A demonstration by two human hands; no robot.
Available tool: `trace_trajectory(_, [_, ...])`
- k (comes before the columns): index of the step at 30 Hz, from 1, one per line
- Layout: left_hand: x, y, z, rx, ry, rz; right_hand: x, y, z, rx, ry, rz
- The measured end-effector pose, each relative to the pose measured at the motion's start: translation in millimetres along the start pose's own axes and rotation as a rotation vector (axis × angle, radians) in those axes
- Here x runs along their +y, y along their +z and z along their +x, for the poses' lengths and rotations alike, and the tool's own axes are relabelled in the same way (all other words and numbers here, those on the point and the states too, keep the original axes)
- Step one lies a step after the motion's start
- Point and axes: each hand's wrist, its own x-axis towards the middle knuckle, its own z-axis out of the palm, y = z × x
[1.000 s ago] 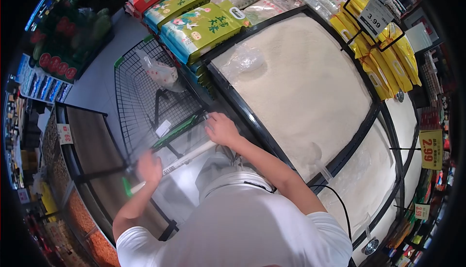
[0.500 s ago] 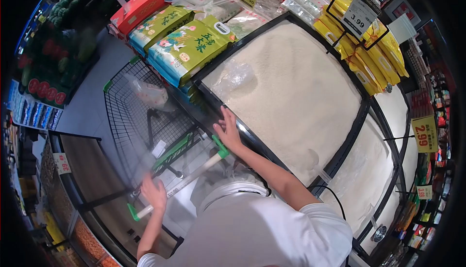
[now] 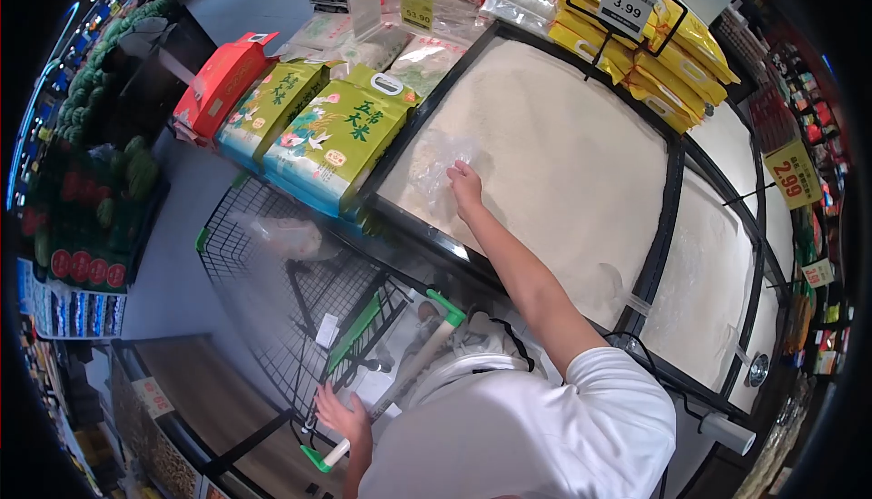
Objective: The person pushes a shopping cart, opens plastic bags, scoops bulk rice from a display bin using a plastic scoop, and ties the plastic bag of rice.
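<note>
My right hand (image 3: pixel 465 187) reaches over the large bin of pale grain (image 3: pixel 563 181), its fingers closed on the clear plastic bag (image 3: pixel 436 167) that lies on the grain near the bin's left corner. My left hand (image 3: pixel 341 415) hangs beside the cart's handle (image 3: pixel 413 367), fingers spread, with nothing in it. Below the bin's left edge stands the wire shopping cart (image 3: pixel 272 299), with a plastic bag of goods (image 3: pixel 286 237) inside.
Green rice bags (image 3: pixel 336 140) and a red bag (image 3: pixel 222 86) are stacked beyond the cart. Yellow bags (image 3: pixel 668 90) lie behind the bin under a price sign (image 3: pixel 627 0). A second bin (image 3: pixel 695 272) adjoins on the right. Dark shelving (image 3: pixel 195 372) stands at lower left.
My right hand has moved from the cart handle, past the bin's edge, to the plastic bag. My left hand stays near the handle's left end. The view has turned.
</note>
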Motion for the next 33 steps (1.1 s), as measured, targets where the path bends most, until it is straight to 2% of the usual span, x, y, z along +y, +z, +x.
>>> trace_trajectory(2, [20.6,-9.3,7.2,0.039,0.080,-0.030,-47.1,-39.5,-14.4,0.004,-0.032,0.044])
trace_trajectory(4, [64.9,-18.7,24.1,0.131,0.300,-0.106,-85.8,-76.8,-30.4,0.051,-0.005,0.174])
trace_trajectory(8, [189.6,-19.5,54.6,0.123,0.700,-0.425,-114.2,-153.3,-46.4,0.068,-0.014,0.434])
trace_trajectory(10, [261.0,-11.5,59.0,-0.020,0.847,-0.535,-121.1,-189.7,-58.1,0.067,-0.056,0.476])
trace_trajectory(12, [340.6,2.5,52.1,-0.311,0.903,-0.689,-123.8,-221.9,-69.1,0.053,-0.075,0.560])
trace_trajectory(14, [410.2,39.2,37.9,-0.362,1.071,-0.705,-122.6,-250.8,-79.9,0.038,-0.078,0.598])
trace_trajectory(16, [467.2,94.1,23.1,-0.659,0.998,-0.936,-122.3,-277.8,-85.6,0.015,-0.074,0.592])
trace_trajectory(17, [492.6,110.3,15.4,-0.807,0.947,-1.043,-121.7,-293.2,-88.3,0.012,-0.116,0.481])
trace_trajectory(20, [558.0,113.5,-11.1,-1.091,0.438,-1.386,-115.1,-337.0,-93.3,0.006,-0.225,0.146])
trace_trajectory(21, [573.4,111.1,-14.6,-1.176,0.306,-1.402,-116.7,-350.0,-99.0,0.011,-0.264,0.048])
trace_trajectory(24, [610.1,125.2,-27.9,-1.104,0.537,-1.115,-121.9,-380.2,-107.5,-0.086,-0.309,-0.253])
trace_trajectory(27, [631.8,138.0,-36.7,-1.144,0.560,-1.141,-132.1,-397.8,-112.5,-0.041,-0.487,-0.449])
trace_trajectory(30, [638.1,137.1,-41.3,-0.980,0.747,-1.157,-129.8,-414.9,-93.3,0.223,-0.404,0.071])
trace_trajectory(31, [636.2,138.7,-38.0,-0.898,0.916,-1.038,-149.7,-422.2,-93.8,0.224,-0.272,0.213])
trace_trajectory(33, [627.5,143.1,-27.6,-0.744,1.236,-0.787,-190.7,-428.0,-98.7,0.166,-0.191,0.296])
